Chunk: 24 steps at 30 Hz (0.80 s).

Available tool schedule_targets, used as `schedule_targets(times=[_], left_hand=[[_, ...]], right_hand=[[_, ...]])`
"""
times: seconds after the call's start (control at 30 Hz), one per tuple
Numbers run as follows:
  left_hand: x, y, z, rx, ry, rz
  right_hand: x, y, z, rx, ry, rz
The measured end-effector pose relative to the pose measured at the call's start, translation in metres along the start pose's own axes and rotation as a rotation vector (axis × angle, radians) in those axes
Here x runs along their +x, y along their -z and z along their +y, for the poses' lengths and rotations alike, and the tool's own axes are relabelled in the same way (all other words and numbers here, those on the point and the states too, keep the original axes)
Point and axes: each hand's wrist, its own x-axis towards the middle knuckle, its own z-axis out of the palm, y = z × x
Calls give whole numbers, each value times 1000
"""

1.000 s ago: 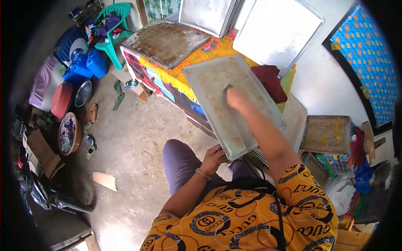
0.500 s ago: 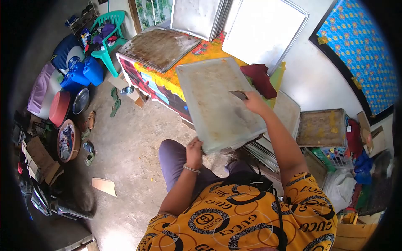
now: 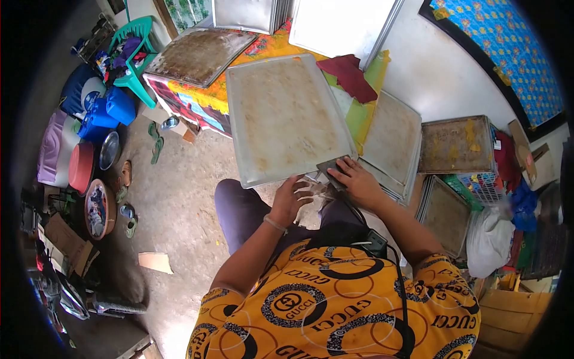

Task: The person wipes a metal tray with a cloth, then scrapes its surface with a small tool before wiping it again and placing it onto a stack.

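Note:
A large flat metal tray (image 3: 287, 119) with a dull, brown-stained surface lies tilted in front of me, its far end over the table edge. My right hand (image 3: 362, 184) holds a dark rectangular scraper blade (image 3: 330, 170) at the tray's near right corner, fingers laid over the plate. Just below the near edge, my left hand (image 3: 289, 201) has its fingers spread and holds nothing, fingertips close to the rim.
A browned tray (image 3: 200, 57) lies on the cloth-covered table (image 3: 221, 105), with a dark red cloth (image 3: 351, 76) at its right end. More trays (image 3: 388, 140) lean at my right, near a basket (image 3: 481, 186). On the left floor are sandals and a basin of clothes (image 3: 98, 206).
My right hand has brought the scraper from the middle of the tray down to its near right corner. The left hand has let go of the near left corner and moved right.

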Motion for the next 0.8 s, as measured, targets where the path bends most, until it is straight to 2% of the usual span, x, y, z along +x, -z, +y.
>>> schedule_targets(times=[0.1,0.2,0.33,0.53,0.63,0.8], left_hand=[[27,-13,0,-56,92,-62],[40,-22,-8,44,19,56],[42,-16,-9,86,-45,8],[46,-9,-11,111,-67,32],[45,-5,-12,110,-93,38],[44,-3,-11,91,-81,81]], right_hand=[[-10,-2,6,-23,-18,-14],[-14,-7,15,-13,-8,6],[-5,-10,24,-32,36,59],[40,-19,43,42,-22,44],[32,-6,30,73,-70,-78],[24,-15,21,23,-70,-36]])
